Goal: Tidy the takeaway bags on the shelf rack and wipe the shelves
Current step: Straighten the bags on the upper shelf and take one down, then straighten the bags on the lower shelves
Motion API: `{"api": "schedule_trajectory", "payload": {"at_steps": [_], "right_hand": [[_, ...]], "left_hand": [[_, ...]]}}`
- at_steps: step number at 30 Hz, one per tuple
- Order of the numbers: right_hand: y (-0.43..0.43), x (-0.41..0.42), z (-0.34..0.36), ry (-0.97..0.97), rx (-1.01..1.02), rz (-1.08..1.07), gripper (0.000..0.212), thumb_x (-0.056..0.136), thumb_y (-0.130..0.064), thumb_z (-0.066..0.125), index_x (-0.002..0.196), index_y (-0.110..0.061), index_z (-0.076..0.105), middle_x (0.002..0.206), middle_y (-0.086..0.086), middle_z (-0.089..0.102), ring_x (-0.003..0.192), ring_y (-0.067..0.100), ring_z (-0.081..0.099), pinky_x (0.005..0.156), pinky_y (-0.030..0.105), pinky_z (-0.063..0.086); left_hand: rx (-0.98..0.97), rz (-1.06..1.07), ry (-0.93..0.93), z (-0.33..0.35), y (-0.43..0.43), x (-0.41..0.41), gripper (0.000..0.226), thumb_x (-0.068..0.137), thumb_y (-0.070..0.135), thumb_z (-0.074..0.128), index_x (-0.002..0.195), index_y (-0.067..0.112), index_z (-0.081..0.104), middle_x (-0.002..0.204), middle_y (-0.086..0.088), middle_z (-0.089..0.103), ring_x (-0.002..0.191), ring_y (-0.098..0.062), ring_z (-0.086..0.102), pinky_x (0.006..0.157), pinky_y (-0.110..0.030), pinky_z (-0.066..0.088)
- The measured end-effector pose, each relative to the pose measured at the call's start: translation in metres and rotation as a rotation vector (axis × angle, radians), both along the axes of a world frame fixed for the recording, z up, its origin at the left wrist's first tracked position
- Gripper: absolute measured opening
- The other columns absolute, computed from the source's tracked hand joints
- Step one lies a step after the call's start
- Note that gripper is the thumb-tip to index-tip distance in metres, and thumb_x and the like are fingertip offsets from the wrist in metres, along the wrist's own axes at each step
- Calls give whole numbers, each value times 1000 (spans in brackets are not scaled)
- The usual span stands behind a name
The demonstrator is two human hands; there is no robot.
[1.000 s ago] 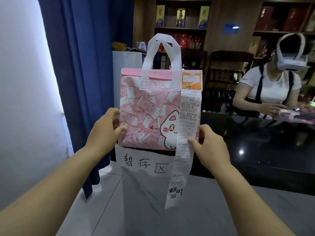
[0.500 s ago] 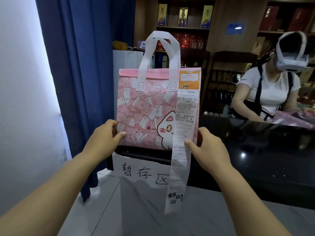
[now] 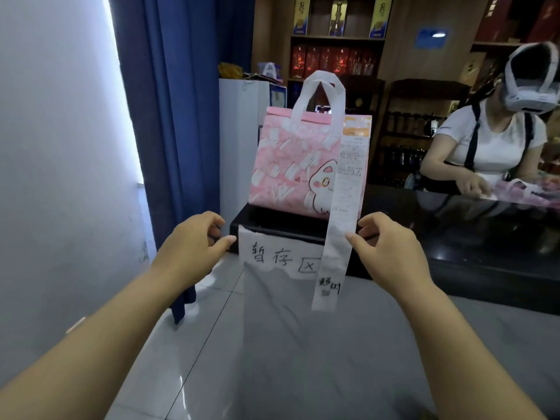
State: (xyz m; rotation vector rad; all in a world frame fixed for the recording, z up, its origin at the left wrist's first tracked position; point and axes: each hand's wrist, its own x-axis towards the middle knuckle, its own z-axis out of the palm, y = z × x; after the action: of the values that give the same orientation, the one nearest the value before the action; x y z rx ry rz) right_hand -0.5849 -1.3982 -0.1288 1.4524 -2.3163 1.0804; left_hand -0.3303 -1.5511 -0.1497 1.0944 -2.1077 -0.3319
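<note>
A pink takeaway bag [image 3: 291,165] with white handles and a cartoon print stands upright on the left end of the black counter [image 3: 454,231]. A long white receipt [image 3: 342,225] hangs from the bag's top right corner down past the counter edge. My left hand [image 3: 194,244] hovers below and left of the bag with loosely curled fingers, holding nothing. My right hand [image 3: 385,247] hovers below and right of it, also holding nothing, its thumb tip at the receipt's right edge. Neither hand touches the bag.
A handwritten paper sign [image 3: 278,259] hangs on the counter front. A blue curtain [image 3: 175,116] and a white cabinet [image 3: 239,140] stand at the left. Another person [image 3: 491,147] wearing a headset handles a bag behind the counter. Bottle shelves [image 3: 336,53] line the back wall.
Both hands gripped the bag's lower corners before. They have now let go and drawn back toward me, leaving the bag standing on the counter.
</note>
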Motion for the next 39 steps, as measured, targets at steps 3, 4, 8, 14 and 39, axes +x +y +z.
{"api": "schedule_trajectory", "payload": {"at_steps": [3, 4, 8, 14, 39], "right_hand": [[25, 33, -12, -2, 66, 49, 31, 85, -41, 62, 109, -22, 57, 95, -8, 63, 80, 10, 59, 67, 31, 51], [34, 43, -16, -5, 91, 64, 30, 85, -42, 62, 108, -23, 57, 95, -9, 62, 80, 10, 59, 67, 31, 51], [68, 79, -35, 13, 181, 137, 30, 85, -47, 60, 105, -25, 58, 94, -11, 63, 81, 9, 59, 66, 29, 50], [112, 121, -46, 65, 311, 280, 34, 85, -52, 56, 108, -27, 56, 99, -11, 62, 89, 13, 59, 76, 38, 53], [337, 333, -58, 159, 297, 1194, 31, 84, -50, 57, 104, -26, 58, 96, -13, 63, 87, 10, 59, 76, 36, 53]], "left_hand": [[-15, -8, -26, -8, 39, 30, 30, 83, 38, 65, 106, 20, 58, 90, 7, 59, 76, -9, 57, 63, -14, 40], [-25, -6, -32, -11, 52, 40, 29, 83, 37, 65, 105, 20, 59, 90, 7, 59, 76, -9, 57, 62, -12, 39], [-42, 14, -79, -27, 101, 78, 25, 82, 37, 66, 101, 22, 60, 87, 8, 59, 73, -7, 55, 58, -7, 32], [-5, 100, -122, -36, 169, 128, 23, 82, 39, 65, 99, 24, 60, 87, 10, 56, 75, -7, 56, 64, -23, 44], [202, 884, -225, -55, 625, 306, 19, 83, 49, 59, 91, 31, 58, 84, 16, 55, 75, -1, 55, 66, -31, 52]]}}
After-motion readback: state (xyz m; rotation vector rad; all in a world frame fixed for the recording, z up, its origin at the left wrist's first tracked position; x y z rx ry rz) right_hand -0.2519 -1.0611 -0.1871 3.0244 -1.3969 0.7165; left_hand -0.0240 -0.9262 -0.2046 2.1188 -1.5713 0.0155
